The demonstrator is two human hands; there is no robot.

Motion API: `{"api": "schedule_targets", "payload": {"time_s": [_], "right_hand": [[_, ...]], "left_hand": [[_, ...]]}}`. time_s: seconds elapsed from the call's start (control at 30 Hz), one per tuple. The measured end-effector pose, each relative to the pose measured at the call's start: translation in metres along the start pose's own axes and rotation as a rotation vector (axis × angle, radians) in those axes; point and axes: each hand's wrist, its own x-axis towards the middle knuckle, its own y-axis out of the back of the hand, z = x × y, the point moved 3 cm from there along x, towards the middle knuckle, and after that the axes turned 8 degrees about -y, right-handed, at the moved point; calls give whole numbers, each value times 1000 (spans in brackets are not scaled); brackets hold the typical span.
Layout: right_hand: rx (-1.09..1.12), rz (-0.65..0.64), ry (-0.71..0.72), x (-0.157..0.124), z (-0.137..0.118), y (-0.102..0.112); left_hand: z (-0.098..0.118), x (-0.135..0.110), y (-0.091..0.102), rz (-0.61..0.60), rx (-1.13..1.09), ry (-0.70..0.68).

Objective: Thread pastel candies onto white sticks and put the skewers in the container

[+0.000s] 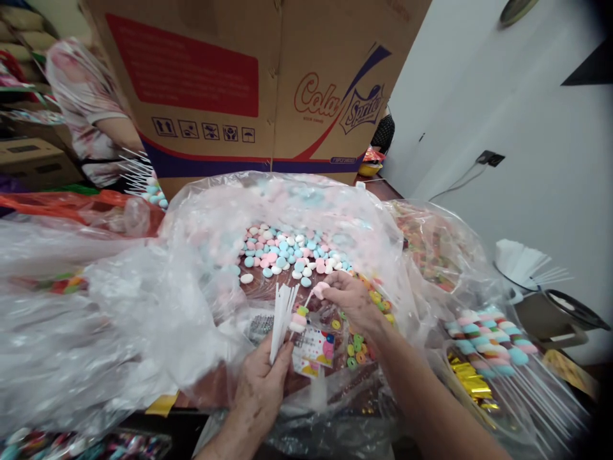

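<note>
My left hand [261,377] is closed around a bundle of white sticks [283,319]. It also grips one separate stick bearing a pink candy and yellow-green pieces [299,318]. Between thumb and fingers, my right hand [352,299] pinches a pink candy [320,291] at that stick's upper tip; whether the tip has pierced it I cannot tell. Beyond the hands lies a spread of pink, blue and white candies [282,249] on a dark red-brown surface with clear plastic around it. Beneath my right forearm are small green, yellow and orange rings [357,348]. Printed cards [313,351] lie beside my left hand.
A large cardboard box [211,76] stands behind the candies. To the right are finished-looking candy skewers [493,342], gold ties [469,380] and a dark container [550,313] with white sticks. Clear plastic bags [96,319] cover the left. Another person [89,102] is at the far left.
</note>
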Motion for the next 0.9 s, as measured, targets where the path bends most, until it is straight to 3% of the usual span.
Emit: {"api": "schedule_targets", "payload": {"time_s": [0.17,0.53,0.9], "right_hand": [[221,-85,-84,-6,-22,2],[202,-178,-33,-11,-29,-6],[207,-158,-30,-5,-28,-4]], "left_hand": [[9,1,0,-85,20,-10],[16,2,3,-142,47,-28],[9,2,2,-130,46,-23]]}}
